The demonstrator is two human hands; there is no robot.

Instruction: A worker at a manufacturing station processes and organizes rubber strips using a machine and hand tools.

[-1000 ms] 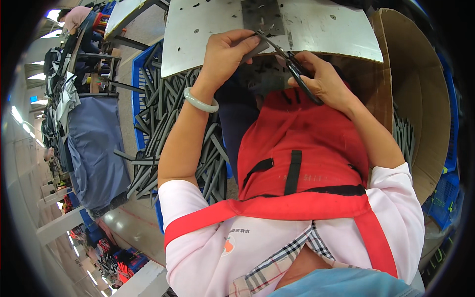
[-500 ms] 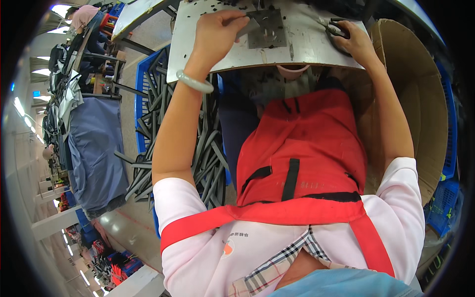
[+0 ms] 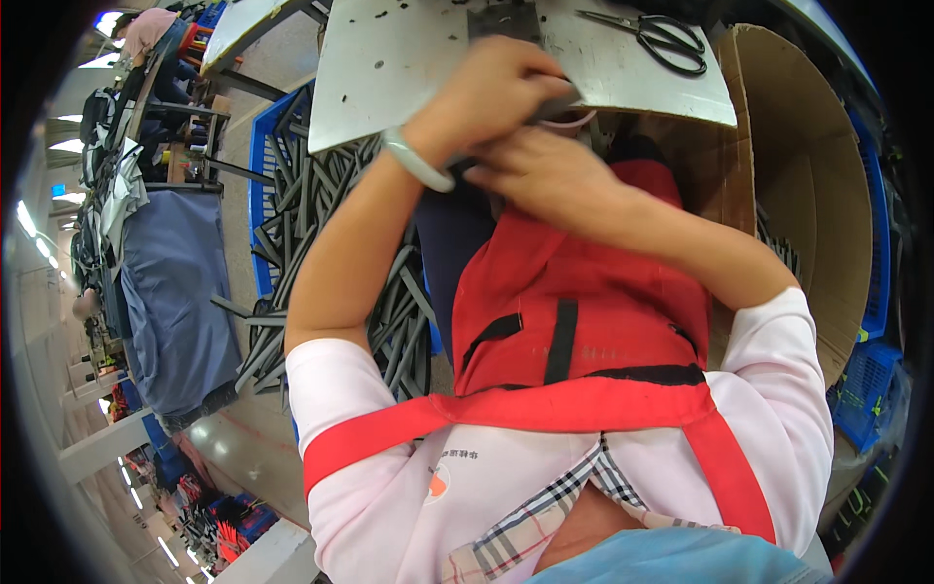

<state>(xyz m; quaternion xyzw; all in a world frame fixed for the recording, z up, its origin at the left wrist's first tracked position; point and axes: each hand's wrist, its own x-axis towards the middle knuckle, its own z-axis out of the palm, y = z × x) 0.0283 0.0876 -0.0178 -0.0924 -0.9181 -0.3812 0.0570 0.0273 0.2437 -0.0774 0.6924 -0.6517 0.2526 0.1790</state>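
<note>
My left hand, with a pale bangle at the wrist, is above the near edge of the white worktop. Its fingers are closed round a grey strip, whose end sticks out on the right. Just below, my right hand crosses under the left wrist, smeared by motion; its fingertips are partly hidden, and whether they grip anything does not show. Black-handled scissors lie at the right of the worktop. Behind my left hand a dark square plate is partly covered.
On the left stands a blue crate heaped with grey strips. A large open cardboard box is close on the right, with blue crates beyond. Small black scraps dot the worktop. A red apron covers my lap.
My right hand has left the scissors on the worktop and swung left, down under my left wrist. My left hand has come nearer and right, with a grey strip now visible in it.
</note>
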